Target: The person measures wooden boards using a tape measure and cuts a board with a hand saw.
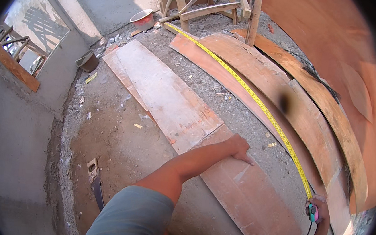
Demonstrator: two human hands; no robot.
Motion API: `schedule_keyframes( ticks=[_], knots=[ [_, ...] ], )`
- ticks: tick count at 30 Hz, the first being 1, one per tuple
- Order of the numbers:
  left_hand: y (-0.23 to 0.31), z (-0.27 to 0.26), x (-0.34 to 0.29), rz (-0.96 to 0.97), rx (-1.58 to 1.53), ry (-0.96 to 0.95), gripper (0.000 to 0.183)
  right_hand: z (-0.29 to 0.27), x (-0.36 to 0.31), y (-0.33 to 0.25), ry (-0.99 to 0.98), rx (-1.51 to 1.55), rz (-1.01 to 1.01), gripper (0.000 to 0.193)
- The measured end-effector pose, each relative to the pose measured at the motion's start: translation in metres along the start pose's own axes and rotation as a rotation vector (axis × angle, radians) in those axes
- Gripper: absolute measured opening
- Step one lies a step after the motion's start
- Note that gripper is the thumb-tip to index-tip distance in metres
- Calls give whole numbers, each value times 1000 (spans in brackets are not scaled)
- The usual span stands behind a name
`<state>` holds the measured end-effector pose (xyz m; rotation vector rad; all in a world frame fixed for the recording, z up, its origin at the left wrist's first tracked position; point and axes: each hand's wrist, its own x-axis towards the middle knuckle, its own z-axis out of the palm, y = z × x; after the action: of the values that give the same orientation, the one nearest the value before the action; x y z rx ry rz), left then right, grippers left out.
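A: Head view. Where does the tape point(264, 109) lie?

B: It extends along the long boards point(242, 59) at right; its far end lies near the wooden frame point(180, 5), its case point(312, 212) at lower right.

A: And the hands?

B: The right hand point(320, 208) is closed around the case. The left hand point(240, 148) is palm down at the edge of the near board point(252, 199), fingers partly bent; whether it grips that edge cannot be told.

A: How is the measuring best done?

B: Probably with the blade taut, flat and untwisted, parallel to the board's edge. The far end, beyond reach, should be checked for slip; the curve seen may be largely the lens's.
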<state>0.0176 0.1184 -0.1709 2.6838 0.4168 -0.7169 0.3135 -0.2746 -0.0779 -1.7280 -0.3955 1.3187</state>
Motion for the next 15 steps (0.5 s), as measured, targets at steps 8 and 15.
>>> schedule_keyframes(
  ticks=[8, 15],
  knots=[
    [-16, 24, -4, 18, -70, 175, 101, 96, 44, -32, -107, 29, 43, 16],
    [-21, 48, -11, 59, -63, 395, 86, 178, 87, -57, -238, -33, 38, 17]
  ],
)
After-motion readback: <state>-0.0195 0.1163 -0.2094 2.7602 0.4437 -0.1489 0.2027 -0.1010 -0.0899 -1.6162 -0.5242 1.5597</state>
